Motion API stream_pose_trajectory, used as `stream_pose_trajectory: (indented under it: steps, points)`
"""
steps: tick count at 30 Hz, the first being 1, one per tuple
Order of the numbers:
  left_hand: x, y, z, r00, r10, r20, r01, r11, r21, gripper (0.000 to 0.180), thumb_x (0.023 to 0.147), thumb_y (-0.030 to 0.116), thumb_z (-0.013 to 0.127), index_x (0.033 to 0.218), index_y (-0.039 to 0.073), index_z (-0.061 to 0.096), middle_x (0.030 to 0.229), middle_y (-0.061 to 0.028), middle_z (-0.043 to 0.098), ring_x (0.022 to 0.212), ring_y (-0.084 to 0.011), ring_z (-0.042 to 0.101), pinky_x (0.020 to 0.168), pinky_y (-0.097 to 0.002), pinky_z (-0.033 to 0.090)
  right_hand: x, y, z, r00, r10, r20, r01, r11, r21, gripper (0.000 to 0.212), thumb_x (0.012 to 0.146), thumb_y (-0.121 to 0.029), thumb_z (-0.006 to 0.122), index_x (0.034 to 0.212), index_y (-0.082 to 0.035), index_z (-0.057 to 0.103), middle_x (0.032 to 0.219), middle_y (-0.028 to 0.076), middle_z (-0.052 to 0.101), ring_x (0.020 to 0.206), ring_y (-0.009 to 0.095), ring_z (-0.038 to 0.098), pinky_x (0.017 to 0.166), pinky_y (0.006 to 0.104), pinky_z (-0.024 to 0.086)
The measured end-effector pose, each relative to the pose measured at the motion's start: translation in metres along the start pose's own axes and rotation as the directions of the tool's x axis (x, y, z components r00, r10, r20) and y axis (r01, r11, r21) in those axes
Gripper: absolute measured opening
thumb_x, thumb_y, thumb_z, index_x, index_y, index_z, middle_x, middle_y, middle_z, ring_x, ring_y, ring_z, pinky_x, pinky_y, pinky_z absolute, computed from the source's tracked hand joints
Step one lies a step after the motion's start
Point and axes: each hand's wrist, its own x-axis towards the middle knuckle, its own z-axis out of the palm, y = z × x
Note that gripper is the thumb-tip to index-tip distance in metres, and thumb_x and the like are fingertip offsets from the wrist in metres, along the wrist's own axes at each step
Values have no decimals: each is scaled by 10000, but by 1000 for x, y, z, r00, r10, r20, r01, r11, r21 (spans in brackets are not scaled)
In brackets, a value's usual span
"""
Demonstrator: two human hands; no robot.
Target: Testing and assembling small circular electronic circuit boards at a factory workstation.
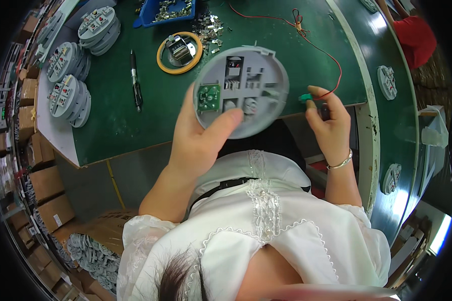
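Left thumb [227, 123] overlaps disc [241, 94]; right fingers [318, 91] hold connector [305, 97].

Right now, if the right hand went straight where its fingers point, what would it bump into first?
Probably the round grey housing in the left hand. The right hand, holding a green connector, points toward its edge. Depth is unclear, so it might miss.

Left hand [198, 138]: most fingers hidden behind disc [240, 90]. Disc's near edge blurred. Blue tray [170, 21], red wire [332, 56] cut off at far edge.
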Motion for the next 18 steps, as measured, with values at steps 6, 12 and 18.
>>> stream_pose_trajectory:
  steps: [6,12,18]
  points:
    - [17,-18,-23,813,346,468,-421,-204,884,581,818,261,841,1280,28,577,1204,-139,601,1071,-274,586,867,-434,464,8,-6,4,998,36,-55,-24,978,206,243,875,-6,740,1116,-19,714,943,-53,686,659,-17,419,560,183,377]
    - [4,-44,1,895,244,374,-347,-148,926,775,686,370,907,1318,61,580,1361,-161,525,1189,-372,524,940,-478,421,20,-17,24,998,-13,55,-4,956,292,233,856,-15,759,1086,-26,724,907,-70,679,638,-26,379,542,179,342]
    - [9,-38,-16,829,319,460,-475,-34,879,889,685,410,908,1394,34,525,1398,-175,517,1276,-381,510,1042,-500,424,14,-9,35,994,-91,56,83,987,139,224,829,-19,770,1047,-29,718,927,-22,711,635,22,471,546,201,391]
